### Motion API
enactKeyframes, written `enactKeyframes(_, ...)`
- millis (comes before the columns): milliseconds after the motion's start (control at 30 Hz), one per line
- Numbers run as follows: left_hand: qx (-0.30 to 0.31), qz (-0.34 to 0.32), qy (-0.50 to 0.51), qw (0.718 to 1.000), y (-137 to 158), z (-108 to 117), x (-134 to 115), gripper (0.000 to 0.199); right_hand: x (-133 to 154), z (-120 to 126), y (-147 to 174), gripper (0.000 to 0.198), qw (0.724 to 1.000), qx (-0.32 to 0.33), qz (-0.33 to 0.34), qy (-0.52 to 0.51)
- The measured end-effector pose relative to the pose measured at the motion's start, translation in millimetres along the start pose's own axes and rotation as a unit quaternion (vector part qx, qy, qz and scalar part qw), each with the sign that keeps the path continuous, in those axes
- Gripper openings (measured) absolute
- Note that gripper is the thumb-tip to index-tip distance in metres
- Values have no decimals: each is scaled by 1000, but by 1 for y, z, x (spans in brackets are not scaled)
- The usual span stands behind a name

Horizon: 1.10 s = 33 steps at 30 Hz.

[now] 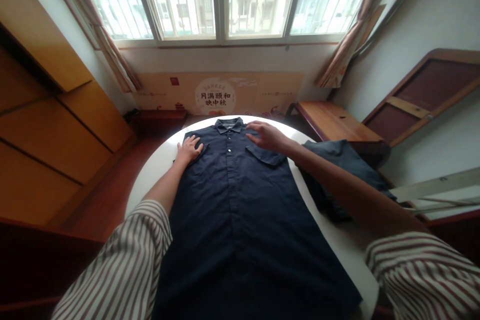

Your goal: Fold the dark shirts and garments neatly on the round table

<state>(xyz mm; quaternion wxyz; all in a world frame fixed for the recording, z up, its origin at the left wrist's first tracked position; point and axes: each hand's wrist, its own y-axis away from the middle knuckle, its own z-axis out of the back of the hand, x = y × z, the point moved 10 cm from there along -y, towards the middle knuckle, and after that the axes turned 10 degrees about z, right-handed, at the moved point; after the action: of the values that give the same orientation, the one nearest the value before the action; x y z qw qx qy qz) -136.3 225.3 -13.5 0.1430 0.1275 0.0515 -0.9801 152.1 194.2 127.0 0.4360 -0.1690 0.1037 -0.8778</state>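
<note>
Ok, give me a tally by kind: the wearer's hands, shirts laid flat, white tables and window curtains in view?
Hands: 2, left hand and right hand
Shirts laid flat: 1, the dark blue shirt
White tables: 1, the white table
Curtains: 2, left curtain and right curtain
Total: 6

Left fingers flat, right fingers loosely bent

Dark blue shirt flat on white tabletop, collar toward window; left hand spread on it; right hand near collar, fingers bent.
</note>
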Motion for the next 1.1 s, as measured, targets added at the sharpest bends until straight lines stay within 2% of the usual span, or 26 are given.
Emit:
enactKeyframes(67, -30, -13, 13, 999, 6, 12, -6, 50, 52, 29, 49, 37, 997, -30, 69, -31)
enactKeyframes(133, -78, -30, 25, 996, 14, 31, -16, 43, 101, 35, 108, 33, 991, -3, 116, -62)
enactKeyframes(233, -137, -58, 54, 987, 37, 63, -32, 34, 158, 16, 198, 27, 984, 63, 146, -80)
enactKeyframes(300, -130, -121, 100, 979, 71, 78, -49, 30, 178, 1, 248, 28, 983, 73, 147, -77)
enactKeyframes(367, -75, -236, 153, 957, 129, 87, -69, 28, 187, -14, 287, 41, 986, 76, 139, -47)
enactKeyframes(467, 73, -387, 151, 907, 247, 79, -83, 22, 189, -30, 327, 58, 988, 61, 139, 6)
enactKeyframes(500, 117, -420, 131, 890, 288, 73, -82, 20, 188, -31, 336, 57, 989, 44, 138, 17)
enactKeyframes(567, 162, -464, 95, 866, 358, 66, -73, 22, 185, -29, 348, 48, 991, -1, 131, 32)
enactKeyframes(633, 156, -469, 67, 867, 401, 66, -59, 33, 182, -22, 355, 38, 989, -42, 130, 46)
enactKeyframes(767, 108, -423, 7, 899, 430, 72, -29, 36, 178, -13, 363, 36, 985, -57, 152, 63)
enactKeyframes(967, 101, -334, -44, 936, 432, 78, 28, 74, 156, -9, 384, 42, 985, -65, 146, 64)
enactKeyframes(1100, 34, -320, -51, 945, 425, 77, 72, 69, 152, -12, 395, 50, 986, -67, 144, 41)
